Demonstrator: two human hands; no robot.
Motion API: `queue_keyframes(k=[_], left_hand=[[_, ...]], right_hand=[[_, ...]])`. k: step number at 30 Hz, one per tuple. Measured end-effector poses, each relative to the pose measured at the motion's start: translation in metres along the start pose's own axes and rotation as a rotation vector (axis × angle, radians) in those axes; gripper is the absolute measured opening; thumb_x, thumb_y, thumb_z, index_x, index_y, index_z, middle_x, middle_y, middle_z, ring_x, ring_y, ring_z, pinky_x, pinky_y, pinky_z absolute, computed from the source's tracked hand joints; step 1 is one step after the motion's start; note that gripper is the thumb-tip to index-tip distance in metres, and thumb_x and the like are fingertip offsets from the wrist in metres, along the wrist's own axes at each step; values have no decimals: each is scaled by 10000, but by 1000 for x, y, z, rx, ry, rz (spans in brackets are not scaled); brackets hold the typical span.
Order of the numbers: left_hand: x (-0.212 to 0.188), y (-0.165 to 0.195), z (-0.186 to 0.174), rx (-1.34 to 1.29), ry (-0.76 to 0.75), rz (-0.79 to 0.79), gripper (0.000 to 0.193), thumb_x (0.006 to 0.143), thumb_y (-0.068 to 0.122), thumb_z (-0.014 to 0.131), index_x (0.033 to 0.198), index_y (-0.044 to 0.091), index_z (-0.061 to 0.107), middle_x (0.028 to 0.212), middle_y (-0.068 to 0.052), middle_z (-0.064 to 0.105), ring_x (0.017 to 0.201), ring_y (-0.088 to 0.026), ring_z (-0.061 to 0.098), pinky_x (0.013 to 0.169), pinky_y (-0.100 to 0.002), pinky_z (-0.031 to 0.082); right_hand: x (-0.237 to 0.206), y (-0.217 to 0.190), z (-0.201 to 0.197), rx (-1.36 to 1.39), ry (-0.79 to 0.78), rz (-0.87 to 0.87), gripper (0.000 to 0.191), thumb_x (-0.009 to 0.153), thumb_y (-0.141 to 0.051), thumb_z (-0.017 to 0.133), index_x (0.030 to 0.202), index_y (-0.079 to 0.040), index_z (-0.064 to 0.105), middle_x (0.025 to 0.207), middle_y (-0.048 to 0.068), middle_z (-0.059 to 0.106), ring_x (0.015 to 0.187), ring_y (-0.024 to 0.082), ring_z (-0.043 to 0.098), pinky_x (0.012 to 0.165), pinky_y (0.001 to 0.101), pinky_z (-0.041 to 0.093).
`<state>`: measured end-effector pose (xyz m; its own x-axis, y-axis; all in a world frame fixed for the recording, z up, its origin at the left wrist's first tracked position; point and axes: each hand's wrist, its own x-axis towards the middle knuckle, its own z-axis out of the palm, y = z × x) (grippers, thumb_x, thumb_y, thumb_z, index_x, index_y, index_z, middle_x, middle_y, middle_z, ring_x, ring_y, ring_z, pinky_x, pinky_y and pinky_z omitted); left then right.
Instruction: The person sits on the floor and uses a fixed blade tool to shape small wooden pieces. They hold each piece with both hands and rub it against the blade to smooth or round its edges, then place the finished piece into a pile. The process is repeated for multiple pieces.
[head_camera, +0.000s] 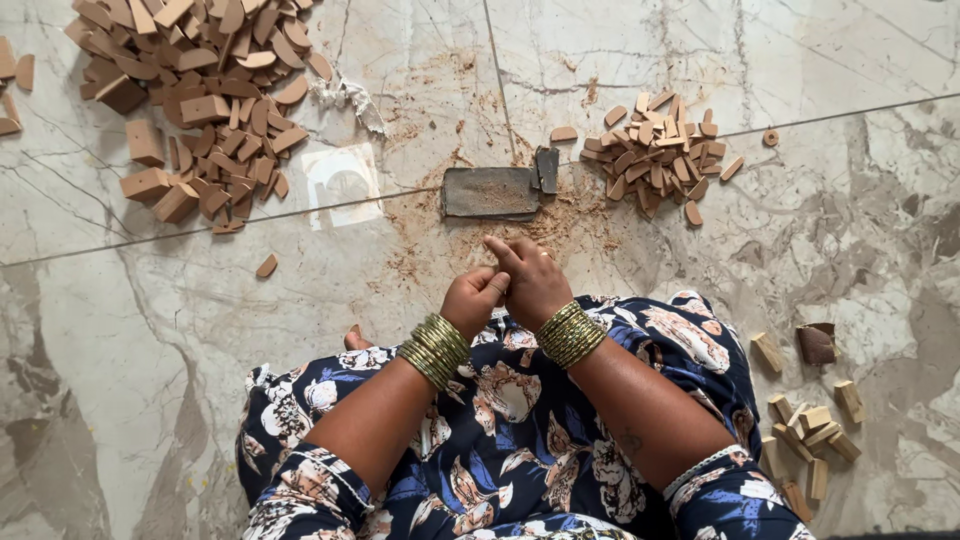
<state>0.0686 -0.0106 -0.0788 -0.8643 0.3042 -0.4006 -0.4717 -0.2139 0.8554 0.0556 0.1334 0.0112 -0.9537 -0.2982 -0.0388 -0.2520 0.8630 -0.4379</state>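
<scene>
We note a glossy, veined marble floor (150, 300), matt wooden pieces (660, 155), a dull, rough grey block (490, 192), shiny metal bangles (435, 350) and smooth floral cloth (520, 430).

Block (490, 192) between piles (probably wood)
</scene>
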Motion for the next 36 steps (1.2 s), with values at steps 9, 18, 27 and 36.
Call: queue_keyframes(k=[9,18,27,36], left_hand=[[-6,29,7,37,91,150,232,1030,169,567,1097,24,735,826,-11,684,731,-89,611,704,-242,538],[-3,9,3,405,173,258,207,1028,128,557,937,-17,675,846,-41,650,744,-105,627,683,-267,534],[-25,62,12,604,258,482,212,954,50,620,1132,54,733,977,-86,679,798,-187,667,721,-292,563],[-23,65,18,731,274,536,380,885,6,601,1249,22,707,1021,-115,685,851,-215,692,753,-313,579]], right_hand=[[20,16,-20,21,-216,330,633,881,6,574,1479,-163,451,1113,116,602,920,236,636,828,397,555],[4,-12,-9,28,-99,37,610,892,-51,615,1461,-229,484,1209,140,568,961,275,634,839,410,559],[19,25,13,794,-176,363,448,939,-81,560,1387,-79,537,976,44,632,778,134,588,704,313,525],[17,52,45,1443,-101,374,230,1028,-155,590,1231,-59,640,869,-46,595,684,42,482,603,209,436]])
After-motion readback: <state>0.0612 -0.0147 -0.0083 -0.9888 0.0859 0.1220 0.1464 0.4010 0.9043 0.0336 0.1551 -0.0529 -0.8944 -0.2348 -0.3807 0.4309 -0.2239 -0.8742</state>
